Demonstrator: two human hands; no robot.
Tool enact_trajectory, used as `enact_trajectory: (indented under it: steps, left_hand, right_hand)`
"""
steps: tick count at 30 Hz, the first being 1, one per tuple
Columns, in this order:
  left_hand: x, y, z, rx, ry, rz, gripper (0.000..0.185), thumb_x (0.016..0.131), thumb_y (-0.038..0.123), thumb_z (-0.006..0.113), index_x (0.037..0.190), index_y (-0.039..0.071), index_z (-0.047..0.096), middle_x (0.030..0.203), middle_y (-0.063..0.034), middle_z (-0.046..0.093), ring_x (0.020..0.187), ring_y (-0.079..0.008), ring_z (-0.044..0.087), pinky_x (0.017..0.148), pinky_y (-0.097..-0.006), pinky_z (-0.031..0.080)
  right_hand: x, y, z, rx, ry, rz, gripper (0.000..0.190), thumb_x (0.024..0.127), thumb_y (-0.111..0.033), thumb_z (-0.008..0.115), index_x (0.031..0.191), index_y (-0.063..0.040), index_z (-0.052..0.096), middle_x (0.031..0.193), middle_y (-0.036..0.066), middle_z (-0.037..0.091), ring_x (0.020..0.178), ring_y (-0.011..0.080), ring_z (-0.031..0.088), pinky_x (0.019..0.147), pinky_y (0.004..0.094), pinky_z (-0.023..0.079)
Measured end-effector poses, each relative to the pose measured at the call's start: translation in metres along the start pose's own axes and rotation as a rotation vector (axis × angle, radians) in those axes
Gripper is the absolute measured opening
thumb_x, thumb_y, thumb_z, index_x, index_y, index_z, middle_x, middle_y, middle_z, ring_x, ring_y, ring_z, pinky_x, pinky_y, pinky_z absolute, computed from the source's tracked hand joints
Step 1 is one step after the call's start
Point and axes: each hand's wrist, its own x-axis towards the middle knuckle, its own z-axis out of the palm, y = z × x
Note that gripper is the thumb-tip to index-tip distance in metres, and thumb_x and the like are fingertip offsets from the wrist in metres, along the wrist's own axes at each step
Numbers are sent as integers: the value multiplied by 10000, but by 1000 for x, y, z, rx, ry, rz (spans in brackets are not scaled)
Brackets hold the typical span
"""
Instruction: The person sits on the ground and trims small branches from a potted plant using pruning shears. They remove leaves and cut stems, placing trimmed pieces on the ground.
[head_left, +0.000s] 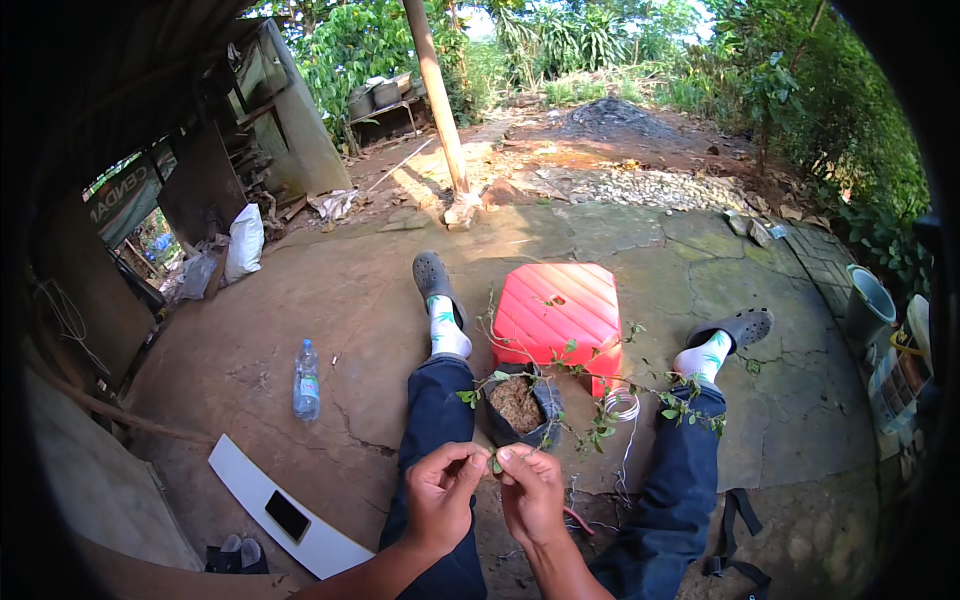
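My left hand (442, 495) and my right hand (531, 491) meet at the near side of a potted plant, thumbs and forefingers pinching a leafy branch tip (495, 463) between them. The plant's thin branches (592, 367) spread widely, mostly to the right. It grows from a black plastic grow bag (504, 429) filled with brown soil (514, 403), which stands between my legs. A red plastic stool (556, 311) is just beyond the bag. To the bag's right lies a coil of light wire (621, 405). A red-handled tool (577, 520) is partly hidden behind my right wrist.
A water bottle (306, 381) stands left on the cracked concrete. Nearer lies a white board (247, 480) bearing a phone (287, 516). A black strap (739, 525) lies lower right. Buckets (870, 300) stand at the right edge, and a wooden post (439, 105) rises ahead.
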Motion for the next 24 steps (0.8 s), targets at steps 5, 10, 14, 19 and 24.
enact_trajectory:
  steps: [5,10,14,19,24]
  left_hand:
    - [1,6,-1,202,-87,194,138,980,39,752,1105,-22,747,979,-64,746,880,-135,673,778,-273,517]
    - [9,10,-6,466,-100,417,190,892,-13,785,1081,8,785,966,-92,744,842,-219,669,766,-319,502]
    - [16,14,-15,598,-179,560,210,863,-46,767,1039,57,816,954,-82,740,823,-234,651,749,-338,472]
    - [26,20,-26,753,-290,730,237,865,-61,737,1030,83,829,925,-64,731,780,-236,642,734,-350,454]
    - [33,22,-25,644,-300,549,146,939,2,723,1046,46,812,915,-48,731,762,-187,635,736,-327,480]
  right_hand:
    - [-1,-11,2,161,-53,90,171,1026,-101,684,883,-8,697,745,-43,541,700,59,423,689,261,343]
    - [-1,-15,9,127,-19,113,233,1040,-107,661,817,-45,642,712,-50,475,680,69,384,679,271,325]
    - [-2,-16,11,162,-27,149,247,1044,-112,658,807,-50,630,699,-49,454,663,71,363,660,276,310]
    - [-1,-17,9,209,7,206,260,1045,-110,656,793,-56,618,692,-48,443,652,72,356,651,275,306]
    - [2,-14,7,129,-11,116,221,1039,-102,661,826,-45,652,706,-47,482,663,66,385,664,274,331]
